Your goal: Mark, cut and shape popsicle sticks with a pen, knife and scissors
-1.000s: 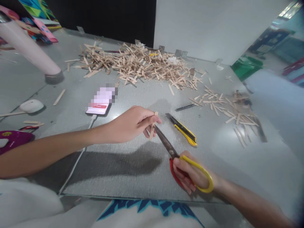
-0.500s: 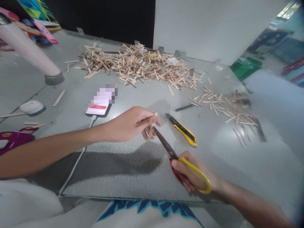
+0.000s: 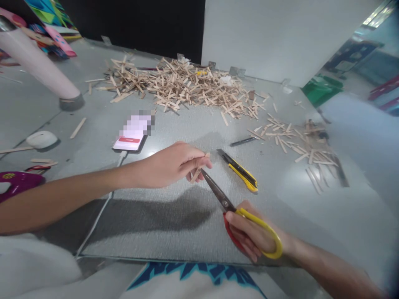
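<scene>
A small flat wooden stick (image 3: pixel 195 175) is pinched in my left hand (image 3: pixel 174 164), its lower end slanting down below the fingers and its top end just showing by the thumb. My right hand (image 3: pixel 249 228) grips scissors (image 3: pixel 222 196) with one yellow and one red handle loop. Their dark blade tips point up and left, right beside the stick; whether they touch it I cannot tell. On the table to the right of the blades lies a yellow and black utility knife (image 3: pixel 238 170). Beyond it rests a thin dark blade-like tool (image 3: pixel 243 141).
A large heap of wooden sticks (image 3: pixel 193 89) spreads along the back, with a looser scatter (image 3: pixel 288 135) to the right. A plugged-in phone (image 3: pixel 132 133) lies left of centre. Farther left are a white mouse (image 3: pixel 42 140), a pale pink cylinder (image 3: pixel 40 62) and a purple object (image 3: pixel 21 185).
The stick has tilted in my left fingers, its lower end swinging left and upward. My right hand and the scissors have shifted slightly down and right, with the handle loops a little farther apart.
</scene>
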Available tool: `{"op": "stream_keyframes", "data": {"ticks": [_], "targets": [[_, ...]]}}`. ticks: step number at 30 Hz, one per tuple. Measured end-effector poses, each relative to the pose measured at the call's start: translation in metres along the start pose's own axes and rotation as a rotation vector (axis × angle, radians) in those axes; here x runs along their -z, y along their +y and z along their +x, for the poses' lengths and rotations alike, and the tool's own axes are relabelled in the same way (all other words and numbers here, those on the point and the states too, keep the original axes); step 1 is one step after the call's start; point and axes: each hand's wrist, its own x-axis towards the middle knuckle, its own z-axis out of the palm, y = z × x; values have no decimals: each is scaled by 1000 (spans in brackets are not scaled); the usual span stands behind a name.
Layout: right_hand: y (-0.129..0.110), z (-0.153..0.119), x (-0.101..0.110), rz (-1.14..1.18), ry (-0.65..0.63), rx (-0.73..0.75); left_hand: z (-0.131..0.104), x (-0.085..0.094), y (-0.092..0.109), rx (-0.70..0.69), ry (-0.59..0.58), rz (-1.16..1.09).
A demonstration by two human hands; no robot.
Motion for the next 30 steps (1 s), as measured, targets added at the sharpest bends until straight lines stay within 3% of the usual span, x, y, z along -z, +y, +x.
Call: {"op": "stream_keyframes", "data": {"ticks": [3, 11, 21, 30], "targets": [[5, 1, 0, 48, -29, 0, 0, 0, 0, -30, 6, 27], [-1, 5, -5, -43, 71, 106, 2, 7, -6, -13, -81, 45], [2, 3, -4, -69, 74, 38, 2, 14, -5, -20, -171, 93], [8, 9, 4, 94, -90, 42, 3, 12, -3, -24, -119, 110]]}}
